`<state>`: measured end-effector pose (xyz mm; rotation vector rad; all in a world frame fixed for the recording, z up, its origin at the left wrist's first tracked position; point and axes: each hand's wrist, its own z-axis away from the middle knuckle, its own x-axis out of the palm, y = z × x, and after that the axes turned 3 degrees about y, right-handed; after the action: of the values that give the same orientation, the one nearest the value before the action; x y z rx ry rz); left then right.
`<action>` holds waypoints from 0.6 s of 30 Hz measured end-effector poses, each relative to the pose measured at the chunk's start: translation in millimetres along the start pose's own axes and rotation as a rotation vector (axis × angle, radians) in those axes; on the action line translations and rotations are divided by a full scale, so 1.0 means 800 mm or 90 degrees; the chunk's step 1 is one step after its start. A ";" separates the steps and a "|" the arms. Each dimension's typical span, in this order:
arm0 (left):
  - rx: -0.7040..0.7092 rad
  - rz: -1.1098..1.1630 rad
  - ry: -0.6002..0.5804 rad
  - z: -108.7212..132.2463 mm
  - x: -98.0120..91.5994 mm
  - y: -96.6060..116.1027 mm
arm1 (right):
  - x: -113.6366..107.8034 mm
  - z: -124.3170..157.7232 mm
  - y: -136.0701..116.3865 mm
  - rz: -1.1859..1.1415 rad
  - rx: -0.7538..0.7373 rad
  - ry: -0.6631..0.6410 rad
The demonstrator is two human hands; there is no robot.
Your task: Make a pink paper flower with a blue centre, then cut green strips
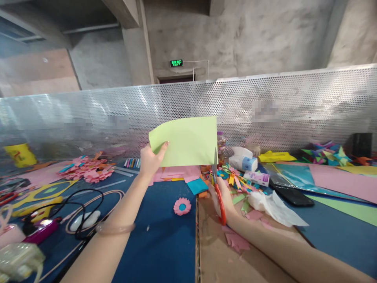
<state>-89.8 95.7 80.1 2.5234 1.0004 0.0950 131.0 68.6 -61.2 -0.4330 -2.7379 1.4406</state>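
The left hand (150, 159) pinches the paper (188, 141) at its lower left corner, thumb in front, holding it up above the table (165, 243). The right hand (225, 200) is closed around the scissors (219, 196), whose blades point up and meet the paper's lower right edge.

Centre frame, the pale green paper sheet (185, 141) looks matt and smooth. Just below, the scissors (218, 192) have glossy red plastic handles (blades metal). The perforated metal screen (294, 106) across the middle gleams; the concrete wall (265, 35) above is rough.
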 end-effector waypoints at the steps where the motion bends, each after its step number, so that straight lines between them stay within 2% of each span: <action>1: 0.001 -0.002 0.000 0.000 0.000 0.000 | 0.000 0.000 -0.001 0.001 -0.001 -0.001; 9: -0.007 0.007 0.000 0.000 0.000 -0.001 | -0.002 0.001 -0.008 0.010 -0.009 0.003; 18: -0.003 -0.001 -0.002 0.000 0.000 -0.002 | 0.000 0.001 -0.002 0.003 -0.008 0.001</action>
<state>-91.0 96.6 79.6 2.5176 1.0002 0.0933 130.7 67.2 -60.7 -0.4401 -2.7479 1.4244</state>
